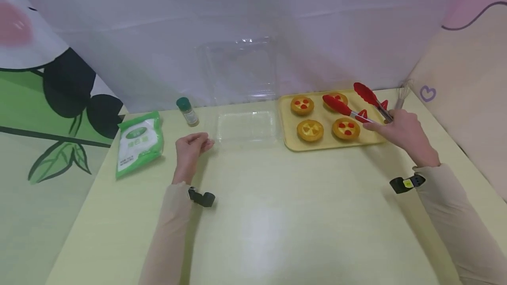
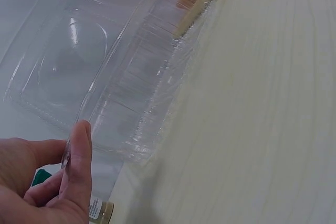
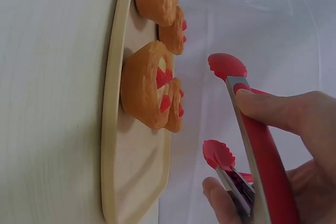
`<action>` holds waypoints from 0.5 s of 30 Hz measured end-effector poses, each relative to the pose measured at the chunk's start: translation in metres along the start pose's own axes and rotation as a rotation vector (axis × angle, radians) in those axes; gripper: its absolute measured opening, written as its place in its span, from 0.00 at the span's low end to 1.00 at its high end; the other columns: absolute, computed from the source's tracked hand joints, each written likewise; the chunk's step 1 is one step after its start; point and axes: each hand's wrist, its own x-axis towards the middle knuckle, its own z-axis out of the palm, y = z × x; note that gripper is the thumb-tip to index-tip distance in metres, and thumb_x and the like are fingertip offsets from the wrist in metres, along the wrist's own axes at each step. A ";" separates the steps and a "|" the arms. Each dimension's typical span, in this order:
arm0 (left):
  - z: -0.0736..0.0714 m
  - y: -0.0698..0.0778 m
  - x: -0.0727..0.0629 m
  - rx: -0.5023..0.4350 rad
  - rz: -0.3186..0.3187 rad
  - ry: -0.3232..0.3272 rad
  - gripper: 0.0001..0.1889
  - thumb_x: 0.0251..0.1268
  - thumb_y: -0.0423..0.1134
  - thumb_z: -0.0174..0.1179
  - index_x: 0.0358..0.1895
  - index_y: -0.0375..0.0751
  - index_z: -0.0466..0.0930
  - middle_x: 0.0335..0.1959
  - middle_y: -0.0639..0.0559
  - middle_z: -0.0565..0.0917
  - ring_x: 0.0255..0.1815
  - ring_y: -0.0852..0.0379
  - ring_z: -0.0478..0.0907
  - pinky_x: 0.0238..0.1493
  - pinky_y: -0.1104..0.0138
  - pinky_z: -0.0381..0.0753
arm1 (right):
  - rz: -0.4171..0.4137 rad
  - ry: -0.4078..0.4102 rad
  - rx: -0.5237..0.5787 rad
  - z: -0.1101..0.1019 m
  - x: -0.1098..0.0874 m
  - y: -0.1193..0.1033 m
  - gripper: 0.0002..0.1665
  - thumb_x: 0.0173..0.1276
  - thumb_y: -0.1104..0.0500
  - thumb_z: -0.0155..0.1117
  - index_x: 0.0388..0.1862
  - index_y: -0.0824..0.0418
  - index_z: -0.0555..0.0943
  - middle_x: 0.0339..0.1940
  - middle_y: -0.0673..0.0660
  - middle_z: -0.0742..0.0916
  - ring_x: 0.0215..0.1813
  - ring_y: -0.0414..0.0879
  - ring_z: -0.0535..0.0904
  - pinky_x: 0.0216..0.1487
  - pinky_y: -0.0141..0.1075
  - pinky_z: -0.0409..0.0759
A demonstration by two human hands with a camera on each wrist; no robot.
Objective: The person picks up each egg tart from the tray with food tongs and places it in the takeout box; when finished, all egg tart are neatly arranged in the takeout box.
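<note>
My left hand [image 1: 191,153] pinches the left edge of a clear plastic clamshell box [image 2: 126,82] between thumb and fingers. The box's lid [image 1: 241,69] stands raised at the back, against the grey cloth. With my right hand [image 1: 404,132] I grip red-tipped tongs [image 3: 265,166]; their two arms are spread apart with nothing between the tips. The tongs hang over the right part of a yellow tray [image 1: 291,142]. Several tarts lie on that tray, among them a front-right tart with red pieces [image 1: 346,129] and a front-left tart with yellow pieces [image 1: 310,131].
Left of the box stands a small green-capped jar [image 1: 188,111]. Farther left lies a green and white bag [image 1: 140,143]. A wire whisk [image 1: 403,95] is at the back right, partly behind my right hand. The cloth wall closes off the table's back edge.
</note>
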 end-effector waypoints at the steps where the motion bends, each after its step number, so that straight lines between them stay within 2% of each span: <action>1: -0.001 -0.002 0.001 -0.002 0.002 0.003 0.17 0.69 0.28 0.57 0.56 0.19 0.72 0.23 0.52 0.83 0.26 0.63 0.85 0.41 0.74 0.86 | 0.002 -0.015 -0.001 0.001 0.003 0.000 0.37 0.61 0.33 0.65 0.22 0.62 0.62 0.17 0.51 0.63 0.22 0.46 0.61 0.20 0.36 0.58; 7: -0.001 -0.009 0.006 0.013 0.020 0.026 0.15 0.69 0.30 0.57 0.54 0.22 0.74 0.25 0.52 0.83 0.27 0.64 0.85 0.42 0.74 0.86 | -0.001 -0.070 -0.018 0.007 0.022 0.003 0.36 0.62 0.35 0.65 0.19 0.61 0.62 0.16 0.49 0.61 0.20 0.44 0.59 0.19 0.35 0.57; 15: 0.001 -0.010 0.002 0.002 0.049 0.032 0.15 0.70 0.30 0.57 0.54 0.21 0.74 0.24 0.52 0.83 0.27 0.64 0.85 0.41 0.74 0.86 | -0.010 -0.105 -0.034 0.013 0.036 -0.005 0.32 0.62 0.40 0.67 0.19 0.60 0.62 0.17 0.50 0.62 0.21 0.45 0.59 0.20 0.34 0.56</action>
